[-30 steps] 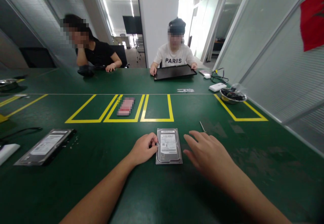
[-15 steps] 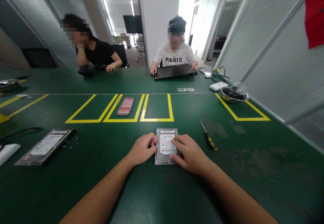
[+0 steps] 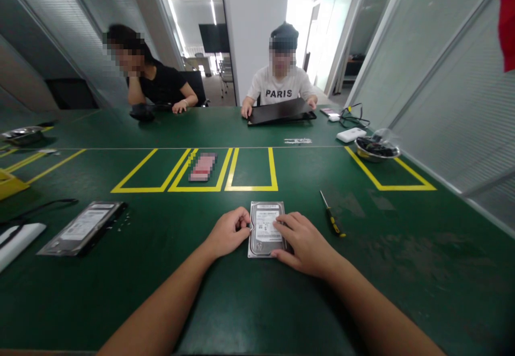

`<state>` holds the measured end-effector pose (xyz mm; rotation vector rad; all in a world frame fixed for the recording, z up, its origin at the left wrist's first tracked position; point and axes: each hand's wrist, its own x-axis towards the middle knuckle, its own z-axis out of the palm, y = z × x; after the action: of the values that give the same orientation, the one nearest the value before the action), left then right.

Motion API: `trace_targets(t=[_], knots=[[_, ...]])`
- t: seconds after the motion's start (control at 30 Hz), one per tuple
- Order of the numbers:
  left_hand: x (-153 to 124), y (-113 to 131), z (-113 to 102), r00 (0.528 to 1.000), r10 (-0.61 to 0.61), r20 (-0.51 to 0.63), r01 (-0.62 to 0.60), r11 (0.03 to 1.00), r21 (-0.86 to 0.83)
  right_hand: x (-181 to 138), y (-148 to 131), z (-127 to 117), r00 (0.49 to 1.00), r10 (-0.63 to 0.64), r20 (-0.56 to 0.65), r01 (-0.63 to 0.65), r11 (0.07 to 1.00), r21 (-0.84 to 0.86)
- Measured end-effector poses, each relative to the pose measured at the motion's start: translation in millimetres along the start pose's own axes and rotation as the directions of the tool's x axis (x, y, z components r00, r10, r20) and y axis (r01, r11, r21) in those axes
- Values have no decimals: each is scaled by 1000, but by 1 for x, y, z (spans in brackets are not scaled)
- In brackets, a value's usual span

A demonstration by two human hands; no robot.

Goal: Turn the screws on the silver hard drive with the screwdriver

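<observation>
Flanking a hard drive (image 3: 263, 232) — right hand (image 3: 306, 244) spread over its edge; left hand (image 3: 227, 231) curled opposite, grip unclear. A screwdriver (image 3: 332, 221) lies nearby.

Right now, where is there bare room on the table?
Bare: between the left hand and the specks by the left hard drive; inside the yellow-taped box right of the pink item. Crowded: around the central hard drive, partly under the right hand.
</observation>
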<state>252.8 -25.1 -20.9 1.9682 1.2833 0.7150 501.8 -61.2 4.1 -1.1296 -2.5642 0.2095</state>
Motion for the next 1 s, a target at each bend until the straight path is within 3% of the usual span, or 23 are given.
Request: trace_targets(t=[0.17,0.33,0.47,0.57,0.7,0.83,0.9,1.0], knots=[[0,-4,2,995,39,-95,-41,999,-11,-1,-1,0,1000,0,-2,0,1000,6],[-3,0,-7,973,90,-211,-72,993,93,-2,-2,0,1000,5,0,-5,1000,5],[-10,16,-26,967,120,-223,-61,965,256,-2,-2,0,1000,7,9,-7,1000,-4],[-17,25,-44,983,75,-168,0,914,406,-2,-2,-1,1000,14,10,-14,1000,-4],[-27,19,-75,978,-147,-150,208,776,595,-2,-4,-1,1000,18,13,-18,1000,-5],[-47,-11,-110,885,-427,-183,381,442,812,-2,-4,-1,1000,28,10,-28,1000,-3],[-63,-28,-128,869,-451,-206,364,299,882,-2,-4,-1,999,31,13,-31,1000,-3],[-88,-49,-152,860,-442,-254,383,230,895,-2,-5,-2,999,37,22,-37,999,-6]])
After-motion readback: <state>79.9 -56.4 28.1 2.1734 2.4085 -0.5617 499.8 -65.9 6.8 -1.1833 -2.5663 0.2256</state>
